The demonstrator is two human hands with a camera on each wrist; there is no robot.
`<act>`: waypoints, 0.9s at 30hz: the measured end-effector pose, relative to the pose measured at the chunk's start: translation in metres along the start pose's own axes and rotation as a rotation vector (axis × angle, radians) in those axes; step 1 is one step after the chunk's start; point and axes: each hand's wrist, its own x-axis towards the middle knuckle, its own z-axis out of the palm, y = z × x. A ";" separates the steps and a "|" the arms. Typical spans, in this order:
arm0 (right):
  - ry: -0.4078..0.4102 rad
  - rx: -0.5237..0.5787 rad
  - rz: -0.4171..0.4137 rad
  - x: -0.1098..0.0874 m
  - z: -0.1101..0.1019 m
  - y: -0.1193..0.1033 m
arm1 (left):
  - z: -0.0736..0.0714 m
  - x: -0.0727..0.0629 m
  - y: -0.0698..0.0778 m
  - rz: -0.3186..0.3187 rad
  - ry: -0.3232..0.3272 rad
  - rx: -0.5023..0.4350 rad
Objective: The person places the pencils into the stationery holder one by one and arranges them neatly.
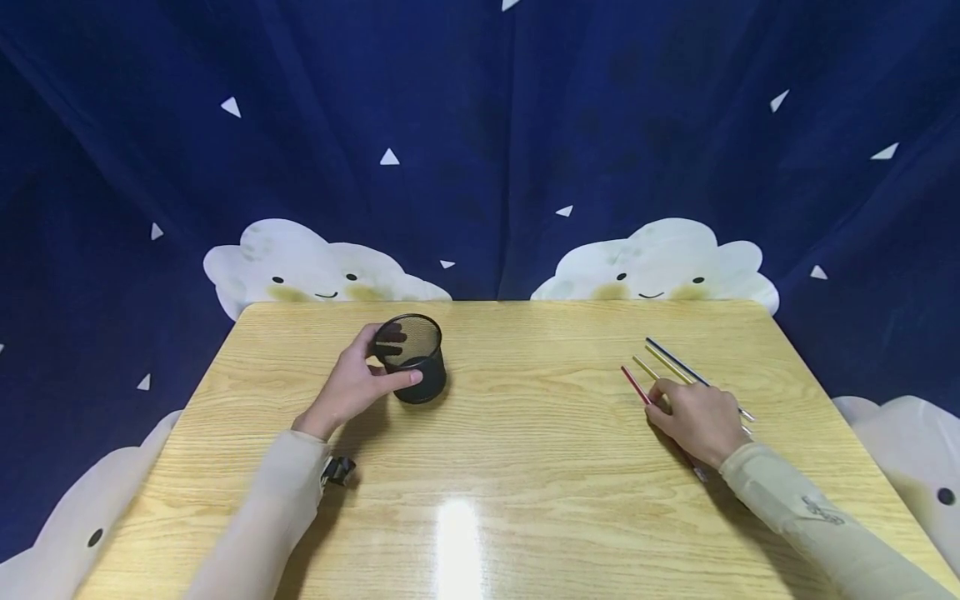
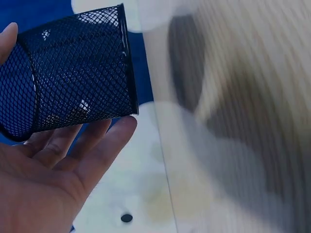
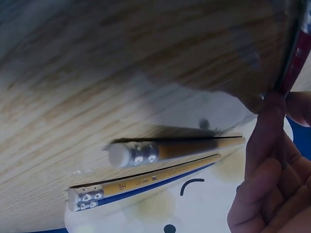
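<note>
My left hand [image 1: 348, 392] holds a black mesh pen cup [image 1: 427, 379] at the table's left side, thumb on the near side and fingers round the far side. In the left wrist view, the mesh cup [image 2: 82, 73] hangs a little off the tabletop, with a gap under its base. On the right, my right hand [image 1: 697, 421] pinches a red pencil [image 1: 634, 384] between thumb and fingers. Two yellow pencils [image 3: 194, 147] and a blue pencil [image 3: 150, 187] lie beside that hand, eraser ends toward the right wrist camera.
The wooden table [image 1: 525, 450] fills the space between both hands. Behind it hangs a dark blue curtain [image 1: 480, 150] with white clouds and triangles. A small black clip-like object [image 1: 340, 471] sits at the left wrist.
</note>
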 end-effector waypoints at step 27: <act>-0.011 0.002 0.017 0.000 0.002 0.000 | 0.082 0.006 0.016 0.079 -0.247 -0.108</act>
